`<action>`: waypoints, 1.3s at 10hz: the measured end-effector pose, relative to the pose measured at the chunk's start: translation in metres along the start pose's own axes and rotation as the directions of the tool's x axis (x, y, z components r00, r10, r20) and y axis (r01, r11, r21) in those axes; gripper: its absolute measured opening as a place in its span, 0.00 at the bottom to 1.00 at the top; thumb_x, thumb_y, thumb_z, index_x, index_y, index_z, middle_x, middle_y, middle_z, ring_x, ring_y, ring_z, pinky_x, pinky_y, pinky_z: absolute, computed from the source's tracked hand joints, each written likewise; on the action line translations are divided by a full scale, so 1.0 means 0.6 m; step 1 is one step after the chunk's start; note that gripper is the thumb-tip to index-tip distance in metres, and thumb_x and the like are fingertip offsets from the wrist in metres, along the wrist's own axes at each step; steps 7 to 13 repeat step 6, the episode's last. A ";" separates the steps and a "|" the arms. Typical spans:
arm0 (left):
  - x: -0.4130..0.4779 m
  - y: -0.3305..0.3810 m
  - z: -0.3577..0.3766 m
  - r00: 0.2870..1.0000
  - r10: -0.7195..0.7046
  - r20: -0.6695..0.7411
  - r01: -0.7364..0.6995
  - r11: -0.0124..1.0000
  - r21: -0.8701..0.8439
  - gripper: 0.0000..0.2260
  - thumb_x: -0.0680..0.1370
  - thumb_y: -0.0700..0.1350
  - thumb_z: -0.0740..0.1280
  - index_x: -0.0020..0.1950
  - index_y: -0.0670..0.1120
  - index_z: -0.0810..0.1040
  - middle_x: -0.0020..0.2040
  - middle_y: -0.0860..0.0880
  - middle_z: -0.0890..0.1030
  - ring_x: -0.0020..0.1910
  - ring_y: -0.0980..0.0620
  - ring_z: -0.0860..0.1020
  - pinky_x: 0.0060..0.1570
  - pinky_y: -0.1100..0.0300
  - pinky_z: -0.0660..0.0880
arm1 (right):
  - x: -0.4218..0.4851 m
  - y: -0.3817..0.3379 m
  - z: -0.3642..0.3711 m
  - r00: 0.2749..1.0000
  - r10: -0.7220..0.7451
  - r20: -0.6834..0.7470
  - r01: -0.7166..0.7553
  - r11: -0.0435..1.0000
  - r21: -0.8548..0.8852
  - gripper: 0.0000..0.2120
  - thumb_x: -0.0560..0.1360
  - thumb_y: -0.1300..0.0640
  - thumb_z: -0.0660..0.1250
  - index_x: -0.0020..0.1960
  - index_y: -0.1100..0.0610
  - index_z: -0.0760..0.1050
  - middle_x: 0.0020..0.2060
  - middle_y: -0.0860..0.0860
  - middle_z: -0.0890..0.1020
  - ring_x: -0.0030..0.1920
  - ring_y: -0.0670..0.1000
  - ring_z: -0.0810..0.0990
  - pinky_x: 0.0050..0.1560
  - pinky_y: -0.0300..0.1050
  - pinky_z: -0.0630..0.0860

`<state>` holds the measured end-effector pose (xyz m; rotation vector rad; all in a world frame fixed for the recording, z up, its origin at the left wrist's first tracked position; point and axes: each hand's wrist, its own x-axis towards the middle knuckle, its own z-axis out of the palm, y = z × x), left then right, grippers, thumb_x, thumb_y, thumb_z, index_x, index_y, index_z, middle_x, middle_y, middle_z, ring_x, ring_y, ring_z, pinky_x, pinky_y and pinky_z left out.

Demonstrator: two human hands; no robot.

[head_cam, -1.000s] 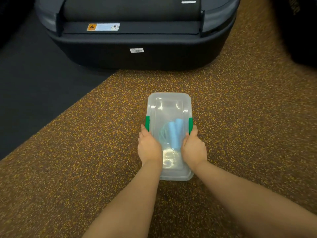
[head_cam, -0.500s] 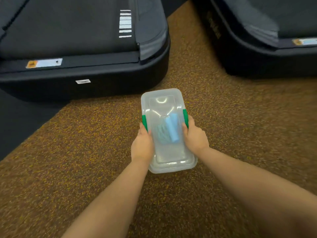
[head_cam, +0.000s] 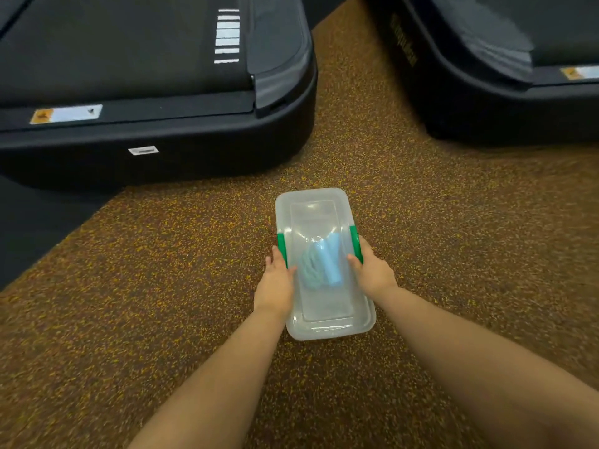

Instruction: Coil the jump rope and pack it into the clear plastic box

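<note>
Well, the person is clamping both hands on the clear plastic box (head_cam: pixel 324 322). The left hand (head_cam: pixel 275 286) is gripping one long side and the right hand (head_cam: pixel 372 273) the other, each just below a green latch (head_cam: pixel 282 246). The thumbs are lying on the lid (head_cam: pixel 316 209) and the fingers are curling down the walls. The jump rope (head_cam: pixel 319 262) is sitting inside already, its pale blue cord bunched in loose loops beside the two smooth blue handles. So to my eye the packing is nearly done, and it is the closing that is being settled.

To do it well, I would be pressing both clips inward together while the thumbs are holding the lid flat, so neither edge is popping up. I would also be holding the box level so the coil is not sliding toward one end.

The box is looking like thin, glossy, slightly flexing plastic with rounded corners, and it is catching the light. Whether it is resting on the floor (head_cam: pixel 162 286) I cannot tell. That floor is showing a coarse, speckled brown-and-yellow rubber. Beyond it, two black treadmills (head_cam: pixel 146 92) are standing with matte, rounded housings.
</note>
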<state>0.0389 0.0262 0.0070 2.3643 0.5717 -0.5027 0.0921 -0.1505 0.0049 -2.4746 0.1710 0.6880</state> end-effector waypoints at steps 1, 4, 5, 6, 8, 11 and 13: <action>0.004 0.002 0.000 1.000 -0.017 0.013 0.017 1.000 0.004 0.28 0.83 0.49 0.51 0.77 0.43 0.41 0.77 0.38 0.53 0.73 0.40 0.63 0.65 0.44 0.65 | 0.000 -0.004 -0.004 0.999 0.017 0.032 -0.017 1.000 0.005 0.26 0.81 0.47 0.50 0.77 0.46 0.45 0.63 0.61 0.76 0.61 0.64 0.75 0.60 0.52 0.70; -0.015 0.008 -0.034 0.990 0.016 0.143 -0.017 1.000 0.002 0.30 0.83 0.47 0.51 0.75 0.43 0.33 0.78 0.41 0.46 0.77 0.43 0.46 0.73 0.45 0.50 | -0.019 -0.011 -0.027 0.990 0.029 0.140 -0.029 1.000 -0.006 0.30 0.81 0.48 0.50 0.76 0.48 0.37 0.66 0.62 0.73 0.63 0.63 0.73 0.61 0.53 0.70; -0.021 0.014 -0.048 0.996 0.030 0.084 -0.035 0.998 0.060 0.31 0.83 0.50 0.51 0.76 0.43 0.34 0.79 0.43 0.45 0.77 0.43 0.45 0.74 0.47 0.48 | -0.027 -0.013 -0.036 0.992 0.023 0.123 -0.025 1.000 0.014 0.31 0.81 0.48 0.50 0.76 0.49 0.36 0.66 0.62 0.72 0.64 0.63 0.73 0.63 0.54 0.69; -0.019 0.021 -0.066 0.998 0.059 0.017 -0.061 0.989 0.138 0.31 0.82 0.53 0.51 0.76 0.44 0.35 0.79 0.45 0.45 0.77 0.45 0.44 0.74 0.47 0.47 | -0.032 -0.016 -0.051 0.996 -0.002 0.091 0.000 1.000 0.025 0.30 0.81 0.47 0.50 0.76 0.49 0.38 0.65 0.63 0.73 0.63 0.63 0.74 0.63 0.56 0.70; -0.019 0.021 -0.066 0.998 0.059 0.017 -0.061 0.989 0.138 0.31 0.82 0.53 0.51 0.76 0.44 0.35 0.79 0.45 0.45 0.77 0.45 0.44 0.74 0.47 0.47 | -0.032 -0.016 -0.051 0.996 -0.002 0.091 0.000 1.000 0.025 0.30 0.81 0.47 0.50 0.76 0.49 0.38 0.65 0.63 0.73 0.63 0.63 0.74 0.63 0.56 0.70; -0.019 0.021 -0.066 0.998 0.059 0.017 -0.061 0.989 0.138 0.31 0.82 0.53 0.51 0.76 0.44 0.35 0.79 0.45 0.45 0.77 0.45 0.44 0.74 0.47 0.47 | -0.032 -0.016 -0.051 0.996 -0.002 0.091 0.000 1.000 0.025 0.30 0.81 0.47 0.50 0.76 0.49 0.38 0.65 0.63 0.73 0.63 0.63 0.74 0.63 0.56 0.70; -0.019 0.021 -0.066 0.998 0.059 0.017 -0.061 0.989 0.138 0.31 0.82 0.53 0.51 0.76 0.44 0.35 0.79 0.45 0.45 0.77 0.45 0.44 0.74 0.47 0.47 | -0.032 -0.016 -0.051 0.996 -0.002 0.091 0.000 1.000 0.025 0.30 0.81 0.47 0.50 0.76 0.49 0.38 0.65 0.63 0.73 0.63 0.63 0.74 0.63 0.56 0.70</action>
